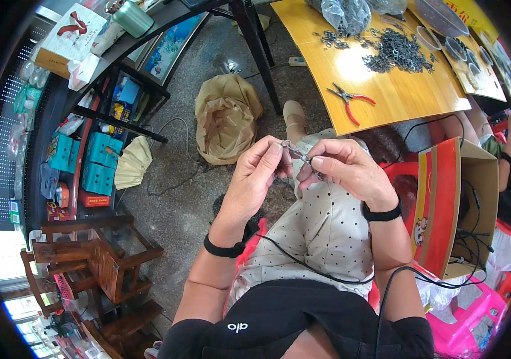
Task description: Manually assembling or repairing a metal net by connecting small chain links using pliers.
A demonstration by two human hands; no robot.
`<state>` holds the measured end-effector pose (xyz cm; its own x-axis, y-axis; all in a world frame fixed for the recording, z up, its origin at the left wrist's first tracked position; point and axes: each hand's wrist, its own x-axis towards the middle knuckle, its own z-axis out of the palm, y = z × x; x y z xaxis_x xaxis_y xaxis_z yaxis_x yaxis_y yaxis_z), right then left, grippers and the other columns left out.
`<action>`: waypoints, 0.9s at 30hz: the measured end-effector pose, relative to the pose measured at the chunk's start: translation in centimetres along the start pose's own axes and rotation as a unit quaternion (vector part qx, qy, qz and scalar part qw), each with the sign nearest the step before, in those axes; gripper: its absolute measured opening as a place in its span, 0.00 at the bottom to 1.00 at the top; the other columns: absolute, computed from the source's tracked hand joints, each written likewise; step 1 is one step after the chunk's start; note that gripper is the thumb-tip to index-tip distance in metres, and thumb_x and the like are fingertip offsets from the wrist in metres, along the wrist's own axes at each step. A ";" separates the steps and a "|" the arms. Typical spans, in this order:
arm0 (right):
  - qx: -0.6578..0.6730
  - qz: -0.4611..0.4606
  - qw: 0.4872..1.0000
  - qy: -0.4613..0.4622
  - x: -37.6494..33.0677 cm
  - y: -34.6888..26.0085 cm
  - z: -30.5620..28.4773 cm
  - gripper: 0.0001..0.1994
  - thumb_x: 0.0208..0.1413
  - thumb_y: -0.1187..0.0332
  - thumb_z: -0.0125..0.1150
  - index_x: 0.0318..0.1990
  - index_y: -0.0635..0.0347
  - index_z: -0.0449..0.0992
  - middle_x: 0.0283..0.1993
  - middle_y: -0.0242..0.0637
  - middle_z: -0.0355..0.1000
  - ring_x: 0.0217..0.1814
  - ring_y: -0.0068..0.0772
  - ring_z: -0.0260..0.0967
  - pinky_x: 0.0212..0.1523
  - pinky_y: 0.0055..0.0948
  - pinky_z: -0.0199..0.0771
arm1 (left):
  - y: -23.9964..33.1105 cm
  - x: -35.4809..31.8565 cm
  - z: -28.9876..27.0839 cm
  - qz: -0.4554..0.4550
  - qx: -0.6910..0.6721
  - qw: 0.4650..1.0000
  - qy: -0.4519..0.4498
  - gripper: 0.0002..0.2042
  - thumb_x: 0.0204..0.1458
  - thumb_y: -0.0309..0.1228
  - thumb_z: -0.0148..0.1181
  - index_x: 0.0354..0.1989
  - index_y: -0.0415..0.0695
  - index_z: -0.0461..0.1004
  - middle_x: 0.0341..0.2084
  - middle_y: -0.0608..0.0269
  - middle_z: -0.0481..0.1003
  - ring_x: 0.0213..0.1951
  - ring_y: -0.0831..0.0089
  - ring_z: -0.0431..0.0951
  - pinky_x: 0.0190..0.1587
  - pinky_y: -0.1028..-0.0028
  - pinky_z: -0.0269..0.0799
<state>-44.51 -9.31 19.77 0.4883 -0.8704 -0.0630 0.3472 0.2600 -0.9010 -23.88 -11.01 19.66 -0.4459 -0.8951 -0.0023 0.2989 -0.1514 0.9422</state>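
Note:
Above my lap, both hands meet over a small silver metal clasp (pixel 294 152); its exact shape is partly hidden by fingers. My left hand (pixel 254 176) pinches one end between thumb and fingertips. The other end sits in my right hand (pixel 351 170), whose thumb presses against the curled fingers. On the yellow table (pixel 309 60) ahead to the right lie pliers (pixel 349 103) with red handles, jaws apart. Behind them spreads a pile of dark metal clasps (pixel 396 52), with a smaller cluster (pixel 332 40) to its left.
A brown paper-lined bag (pixel 227 119) stands on the floor ahead. At right are an open cardboard box (pixel 477 179) with black cables, a pink stool (pixel 471 320) and another person's arm (pixel 510 143). Wooden stools (pixel 109 257) and a dark shelf fill the left.

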 end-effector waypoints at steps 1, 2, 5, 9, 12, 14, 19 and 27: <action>0.009 -0.010 1.000 -0.003 0.0 0.2 -0.1 0.09 0.63 0.69 0.51 0.40 0.67 0.74 0.37 0.39 0.77 0.40 0.30 0.77 0.44 0.26 0.76 | 0.0 0.0 0.0 0.002 0.000 1.000 -0.002 0.14 0.66 0.40 0.45 0.38 0.42 0.71 0.28 0.70 0.70 0.30 0.83 0.67 0.35 0.81 0.63; 0.008 -0.010 1.000 -0.003 0.0 0.2 -0.1 0.09 0.63 0.69 0.51 0.40 0.67 0.74 0.37 0.39 0.77 0.40 0.30 0.77 0.44 0.26 0.76 | 0.0 0.0 -0.1 0.002 0.000 1.000 -0.002 0.14 0.66 0.40 0.45 0.38 0.42 0.71 0.28 0.70 0.70 0.30 0.83 0.67 0.35 0.81 0.63; 0.012 -0.011 1.000 -0.004 0.1 0.4 -0.3 0.09 0.63 0.69 0.51 0.40 0.67 0.74 0.37 0.39 0.77 0.40 0.31 0.77 0.44 0.27 0.76 | -0.1 0.0 -0.2 -0.006 0.018 1.000 -0.002 0.14 0.66 0.40 0.45 0.38 0.42 0.71 0.28 0.71 0.70 0.30 0.84 0.67 0.34 0.82 0.63; 0.015 -0.009 1.000 -0.002 0.1 0.4 -0.3 0.09 0.63 0.70 0.51 0.40 0.67 0.73 0.37 0.39 0.77 0.40 0.31 0.77 0.43 0.26 0.76 | 0.0 0.1 -0.4 -0.006 0.027 1.000 -0.006 0.14 0.66 0.40 0.45 0.36 0.43 0.71 0.27 0.72 0.69 0.28 0.86 0.65 0.30 0.85 0.59; 0.012 -0.003 1.000 0.008 0.0 0.3 -0.3 0.08 0.63 0.70 0.50 0.40 0.66 0.73 0.36 0.39 0.77 0.39 0.31 0.77 0.42 0.25 0.75 | -0.1 0.1 -0.4 -0.016 0.041 0.999 0.002 0.14 0.66 0.40 0.45 0.35 0.43 0.70 0.27 0.73 0.70 0.27 0.87 0.63 0.27 0.85 0.56; 0.002 -0.004 1.000 0.009 0.0 0.2 -0.3 0.08 0.63 0.70 0.50 0.39 0.66 0.73 0.36 0.39 0.77 0.39 0.30 0.77 0.41 0.24 0.75 | -0.1 0.1 -0.4 -0.014 0.040 0.999 0.005 0.14 0.66 0.40 0.45 0.35 0.43 0.70 0.28 0.73 0.70 0.26 0.87 0.62 0.26 0.86 0.55; -0.009 0.012 1.000 0.021 0.1 0.2 -0.2 0.08 0.63 0.69 0.49 0.39 0.65 0.73 0.36 0.38 0.77 0.38 0.28 0.78 0.37 0.21 0.74 | -0.3 0.1 -0.6 0.002 0.039 0.999 -0.021 0.14 0.66 0.39 0.44 0.35 0.43 0.70 0.29 0.72 0.71 0.25 0.87 0.61 0.26 0.85 0.55; 0.004 0.002 1.000 0.015 0.1 0.5 -0.5 0.08 0.63 0.69 0.49 0.39 0.64 0.72 0.36 0.37 0.77 0.38 0.27 0.78 0.36 0.20 0.72 | -0.1 0.0 -0.5 -0.006 0.030 0.999 -0.020 0.13 0.66 0.38 0.44 0.35 0.43 0.70 0.29 0.71 0.71 0.25 0.87 0.60 0.26 0.85 0.55</action>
<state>-44.71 -9.46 19.11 0.4648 -0.8818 -0.0797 0.3512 0.2663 -0.8976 -23.52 -11.17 19.41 -0.4825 -0.8759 -0.0019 0.2431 -0.1361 0.9604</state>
